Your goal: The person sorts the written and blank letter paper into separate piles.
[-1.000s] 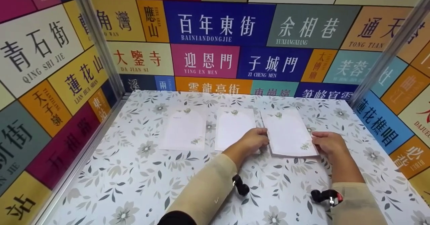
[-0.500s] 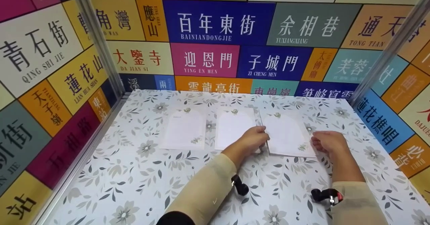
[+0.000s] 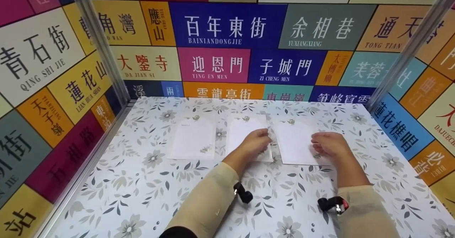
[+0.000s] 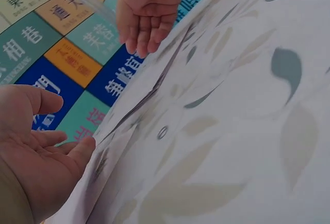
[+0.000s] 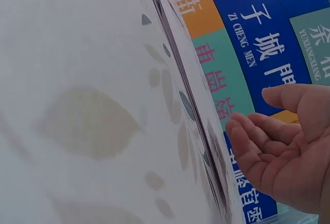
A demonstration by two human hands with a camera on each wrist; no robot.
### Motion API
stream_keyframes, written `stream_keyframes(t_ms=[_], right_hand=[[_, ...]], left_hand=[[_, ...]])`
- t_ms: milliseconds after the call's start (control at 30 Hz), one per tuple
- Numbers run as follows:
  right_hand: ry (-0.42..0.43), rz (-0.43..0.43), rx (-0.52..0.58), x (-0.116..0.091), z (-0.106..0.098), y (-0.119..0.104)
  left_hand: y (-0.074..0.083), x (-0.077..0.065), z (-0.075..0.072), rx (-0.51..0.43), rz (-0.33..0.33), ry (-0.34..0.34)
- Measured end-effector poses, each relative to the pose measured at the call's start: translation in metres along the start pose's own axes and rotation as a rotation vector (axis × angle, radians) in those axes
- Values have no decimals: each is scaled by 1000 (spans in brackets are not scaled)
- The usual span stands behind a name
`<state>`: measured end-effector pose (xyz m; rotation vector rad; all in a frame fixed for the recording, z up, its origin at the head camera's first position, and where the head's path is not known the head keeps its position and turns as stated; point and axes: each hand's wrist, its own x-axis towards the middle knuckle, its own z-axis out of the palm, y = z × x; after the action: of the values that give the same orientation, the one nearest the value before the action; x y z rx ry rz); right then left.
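Observation:
Three pale sheets or thin stacks of paper with small floral corner prints lie in a row on the table: a left one [image 3: 190,138], a middle one [image 3: 240,133] and a right one [image 3: 295,138]. My left hand [image 3: 252,145] hovers over the right edge of the middle paper. In the left wrist view that hand [image 4: 44,157] has loosely bent fingers and grips nothing. Over the right edge of the right paper is my right hand [image 3: 330,145]. The right wrist view shows this hand [image 5: 283,146] relaxed, palm visible, holding nothing.
A white tablecloth [image 3: 135,181] with grey leaves and flowers covers the table. Colourful sign-printed panels [image 3: 227,25] enclose it at the back and sides. Metal posts [image 3: 103,46] stand at the rear corners. Each forearm wears a small black wrist camera [image 3: 245,194].
Both hands have left the right paper's edges and moved left, the left hand over the middle paper, the right hand inward. The right paper, its near edge slightly raised before, now lies flat.

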<state>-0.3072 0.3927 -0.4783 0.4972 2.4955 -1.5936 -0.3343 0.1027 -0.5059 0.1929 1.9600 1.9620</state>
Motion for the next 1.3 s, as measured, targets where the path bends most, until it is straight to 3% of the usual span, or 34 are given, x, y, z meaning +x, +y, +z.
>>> stream_keyframes(t_ms=[333,600,833,1033,1133,1300], right_hand=[[-66,-77,-33,3,57,-30],[-158,-159,10,7,97,-43],[-173,-152,-16,7,120,-56],[-178,-124,-27,7,127,-62],[-191,-152,-81,8,127,-60],[-253,-234,-234,8,127,-47]], left_hand=[[3,-5,-40,-99,2,75],[3,-10,-74,-23,18,182],[4,-15,-103,-11,-75,234],[2,-17,-118,4,-100,229],[0,-20,-123,66,-93,200],[-6,-26,-127,331,-45,104]])
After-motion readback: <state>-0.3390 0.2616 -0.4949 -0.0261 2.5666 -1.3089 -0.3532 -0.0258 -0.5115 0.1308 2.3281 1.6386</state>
